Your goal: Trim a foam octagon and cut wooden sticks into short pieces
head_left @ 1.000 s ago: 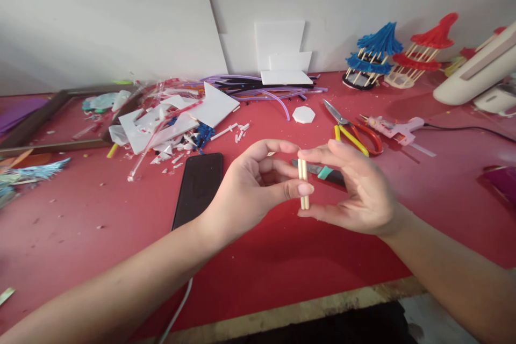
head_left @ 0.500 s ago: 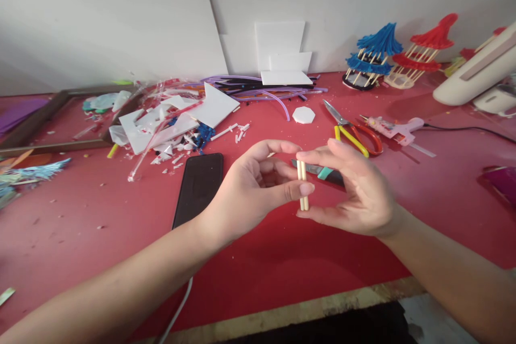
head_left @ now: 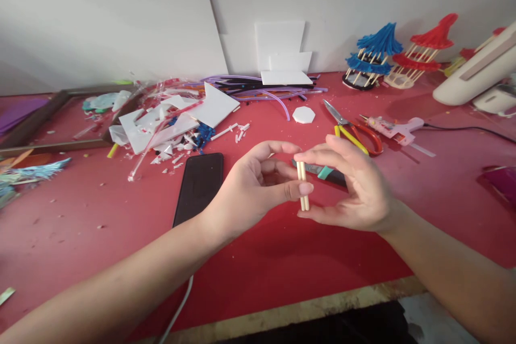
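Observation:
Two short pale wooden sticks point(head_left: 301, 172) stand upright side by side between my hands, above the red table. My left hand point(head_left: 258, 188) pinches them around the middle, its thumb across the front. My right hand point(head_left: 355, 183) holds their two ends, index finger on top and thumb underneath. Behind the fingers lie pliers with black and teal handles point(head_left: 332, 174), partly hidden by my right hand. A black phone point(head_left: 198, 185) lies just left of my left hand.
Behind are orange-and-yellow-handled cutters point(head_left: 355, 137), a pink glue gun point(head_left: 399, 129) and a white octagon point(head_left: 303, 114). Blue point(head_left: 371, 59) and red point(head_left: 423, 51) model pavilions stand at back right. White scraps point(head_left: 173, 123) and a brown frame point(head_left: 56, 145) lie left.
The index finger of my right hand has shifted slightly left over the sticks' top ends. Both hands otherwise keep nearly the same place and grip.

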Available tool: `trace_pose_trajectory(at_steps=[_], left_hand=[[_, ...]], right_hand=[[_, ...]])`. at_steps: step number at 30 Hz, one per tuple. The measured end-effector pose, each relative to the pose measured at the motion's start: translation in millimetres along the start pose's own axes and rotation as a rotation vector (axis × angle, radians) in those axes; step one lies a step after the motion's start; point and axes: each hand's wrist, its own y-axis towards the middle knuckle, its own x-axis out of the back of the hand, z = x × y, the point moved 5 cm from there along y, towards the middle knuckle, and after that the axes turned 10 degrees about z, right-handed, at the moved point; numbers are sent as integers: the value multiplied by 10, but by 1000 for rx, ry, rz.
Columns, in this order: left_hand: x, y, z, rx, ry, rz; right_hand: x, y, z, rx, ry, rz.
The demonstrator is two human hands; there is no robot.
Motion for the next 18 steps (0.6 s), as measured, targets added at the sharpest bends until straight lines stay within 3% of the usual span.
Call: trace_pose_trajectory(at_steps=[7, 11, 13, 18], left_hand=[[102, 28, 6, 12, 87, -76], [204, 48, -60, -46, 125, -168], [260, 58, -95, -81, 111, -211], [392, 87, -151, -109, 174, -244]], right_hand=[[-12, 34, -1, -40, -149, 20], [62, 85, -20, -96, -259, -4], [33, 93, -56, -120, -288, 86], [-248, 17, -103, -55, -313, 496]])
